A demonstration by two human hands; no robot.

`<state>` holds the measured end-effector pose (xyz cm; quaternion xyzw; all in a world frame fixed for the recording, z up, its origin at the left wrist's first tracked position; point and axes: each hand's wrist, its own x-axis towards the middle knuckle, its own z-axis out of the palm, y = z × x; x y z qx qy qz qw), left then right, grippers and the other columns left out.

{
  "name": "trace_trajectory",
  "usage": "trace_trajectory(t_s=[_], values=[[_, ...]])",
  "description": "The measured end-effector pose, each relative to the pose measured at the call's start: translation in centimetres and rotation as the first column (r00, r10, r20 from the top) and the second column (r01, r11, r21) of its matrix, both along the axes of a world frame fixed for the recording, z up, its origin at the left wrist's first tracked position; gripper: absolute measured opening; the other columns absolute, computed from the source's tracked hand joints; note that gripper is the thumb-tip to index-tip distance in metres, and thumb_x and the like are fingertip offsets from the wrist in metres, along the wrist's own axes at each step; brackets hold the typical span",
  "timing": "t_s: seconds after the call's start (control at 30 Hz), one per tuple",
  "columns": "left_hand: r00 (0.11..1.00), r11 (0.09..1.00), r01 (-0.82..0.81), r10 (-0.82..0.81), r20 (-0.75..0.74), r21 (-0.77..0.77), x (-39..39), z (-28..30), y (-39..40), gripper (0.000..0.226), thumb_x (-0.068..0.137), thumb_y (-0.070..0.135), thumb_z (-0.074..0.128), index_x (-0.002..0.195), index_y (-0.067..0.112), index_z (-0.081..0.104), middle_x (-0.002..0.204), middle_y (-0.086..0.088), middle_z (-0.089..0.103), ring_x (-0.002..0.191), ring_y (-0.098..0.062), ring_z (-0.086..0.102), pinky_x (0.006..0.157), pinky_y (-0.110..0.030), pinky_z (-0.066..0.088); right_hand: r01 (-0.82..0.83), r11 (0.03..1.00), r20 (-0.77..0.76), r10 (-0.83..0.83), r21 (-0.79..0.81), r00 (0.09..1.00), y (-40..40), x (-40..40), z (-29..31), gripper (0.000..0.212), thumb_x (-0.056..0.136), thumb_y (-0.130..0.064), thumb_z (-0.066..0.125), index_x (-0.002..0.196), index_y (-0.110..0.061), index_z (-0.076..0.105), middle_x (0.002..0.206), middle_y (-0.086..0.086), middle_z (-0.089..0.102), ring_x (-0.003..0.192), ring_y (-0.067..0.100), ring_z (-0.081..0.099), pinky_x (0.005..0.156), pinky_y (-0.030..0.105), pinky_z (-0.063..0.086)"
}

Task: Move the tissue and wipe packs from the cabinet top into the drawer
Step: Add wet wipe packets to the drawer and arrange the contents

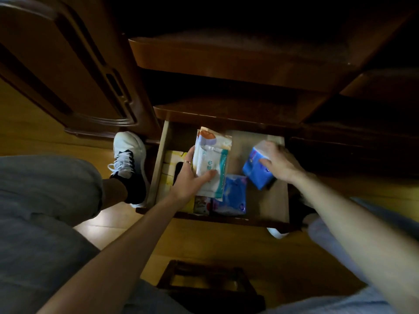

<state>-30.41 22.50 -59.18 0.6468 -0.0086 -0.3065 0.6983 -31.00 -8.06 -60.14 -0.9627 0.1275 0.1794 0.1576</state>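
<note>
The wooden drawer (257, 146) is pulled out below the cabinet top (226, 57). Over its left half my left hand (189, 177) grips a stack of white wipe packs (212, 159) with teal and orange print, thumb across the front. Over the right half my right hand (277, 163) holds a blue tissue pack (254, 168), tilted and blurred. A second blue tissue pack (234, 196) lies flat in the drawer near its front. Yellow packs (170, 171) line the drawer's left side, and a small printed pack (201, 206) sits at the front.
A carved cabinet door (68, 71) stands open at the left. My feet in white shoes (129, 155) flank the drawer on the wooden floor (226, 241). A dark wooden stool (204, 282) is just below me. The cabinet's shelves above are dark.
</note>
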Motion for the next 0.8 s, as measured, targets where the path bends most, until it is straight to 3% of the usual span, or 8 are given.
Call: trace_trajectory(t_s=[0.13, 0.27, 0.37, 0.5, 0.57, 0.67, 0.73, 0.8], values=[[1.000, 0.999, -0.016, 0.016, -0.008, 0.028, -0.1, 0.2, -0.3, 0.089, 0.087, 0.015, 0.076, 0.153, 0.039, 0.022, 0.131, -0.009, 0.062, 0.106, -0.028, 0.072, 0.075, -0.051, 0.062, -0.163, 0.987, -0.182, 0.160, -0.001, 0.970, 0.8, -0.5, 0.3, 0.060, 0.098, -0.029, 0.062, 0.150, -0.016, 0.035, 0.145, 0.016, 0.053, 0.129, 0.035, 0.054, 0.103, 0.040, 0.045], [0.998, 0.998, -0.054, 0.055, -0.026, 0.024, 0.2, 0.3, -0.3, 0.088, 0.086, 0.016, 0.078, 0.151, 0.043, 0.025, 0.128, -0.007, 0.063, 0.104, -0.027, 0.073, 0.073, -0.052, 0.062, -0.229, 0.973, -0.358, 0.203, -0.033, 0.912, 0.4, 0.8, 1.0, 0.058, 0.097, -0.030, 0.062, 0.148, -0.025, 0.035, 0.133, 0.011, 0.059, 0.111, 0.029, 0.061, 0.090, 0.046, 0.053], [0.997, 0.997, -0.072, 0.073, -0.032, 0.028, 0.4, 0.1, -0.4, 0.086, 0.086, 0.015, 0.077, 0.151, 0.042, 0.027, 0.129, -0.007, 0.063, 0.105, -0.027, 0.072, 0.076, -0.056, 0.061, -0.230, 0.973, -0.399, 0.200, -0.027, 0.895, 0.5, 1.5, 1.1, 0.055, 0.099, -0.027, 0.060, 0.148, -0.026, 0.036, 0.131, 0.009, 0.059, 0.107, 0.027, 0.062, 0.090, 0.048, 0.054], [0.995, 0.994, -0.086, 0.089, -0.041, 0.062, 0.6, -0.3, -0.4, 0.086, 0.085, 0.016, 0.077, 0.151, 0.041, 0.026, 0.128, -0.005, 0.063, 0.106, -0.026, 0.072, 0.076, -0.055, 0.062, -0.207, 0.976, -0.497, 0.215, 0.072, 0.841, 1.7, 0.4, -0.3, 0.032, 0.106, -0.021, 0.043, 0.138, -0.026, 0.047, 0.122, 0.005, 0.062, 0.101, 0.022, 0.062, 0.090, 0.041, 0.053], [0.991, 0.990, -0.120, 0.125, -0.054, 0.075, 0.8, -0.7, -0.3, 0.086, 0.084, 0.018, 0.079, 0.150, 0.039, 0.027, 0.124, -0.001, 0.065, 0.102, -0.022, 0.073, 0.073, -0.048, 0.063, -0.242, 0.967, -0.551, 0.243, 0.077, 0.798, 2.6, -1.5, -1.6, 0.026, 0.108, -0.023, 0.037, 0.130, -0.025, 0.049, 0.123, 0.006, 0.059, 0.108, 0.026, 0.061, 0.093, 0.039, 0.048], [0.981, 0.986, -0.135, 0.147, -0.123, 0.096, 1.2, -1.1, 0.0, 0.079, 0.081, 0.026, 0.082, 0.143, 0.031, 0.033, 0.116, -0.003, 0.071, 0.094, -0.021, 0.076, 0.067, -0.041, 0.063, -0.291, 0.957, -0.531, 0.254, 0.015, 0.808, 2.8, -2.6, -2.5, 0.027, 0.104, -0.019, 0.045, 0.130, -0.020, 0.049, 0.122, 0.007, 0.062, 0.108, 0.025, 0.062, 0.082, 0.038, 0.048], [0.980, 0.986, -0.067, 0.094, -0.173, 0.152, 1.4, -1.2, 0.2, 0.077, 0.078, 0.033, 0.085, 0.137, 0.022, 0.038, 0.117, -0.008, 0.071, 0.091, -0.023, 0.076, 0.066, -0.043, 0.063, -0.183, 0.981, -0.523, 0.189, 0.065, 0.831, 2.1, -2.3, -2.7, 0.045, 0.100, -0.015, 0.053, 0.143, -0.018, 0.044, 0.131, 0.009, 0.061, 0.113, 0.025, 0.062, 0.092, 0.040, 0.052], [0.979, 0.983, 0.037, 0.001, -0.205, 0.182, 1.6, -1.4, 0.1, 0.074, 0.076, 0.036, 0.086, 0.133, 0.018, 0.042, 0.117, -0.009, 0.070, 0.090, -0.023, 0.076, 0.065, -0.043, 0.063, 0.010, 0.978, -0.381, 0.072, 0.210, 0.922, 1.6, -1.5, -2.2, 0.059, 0.099, -0.016, 0.057, 0.153, -0.017, 0.035, 0.147, 0.011, 0.052, 0.129, 0.027, 0.054, 0.105, 0.043, 0.047]])
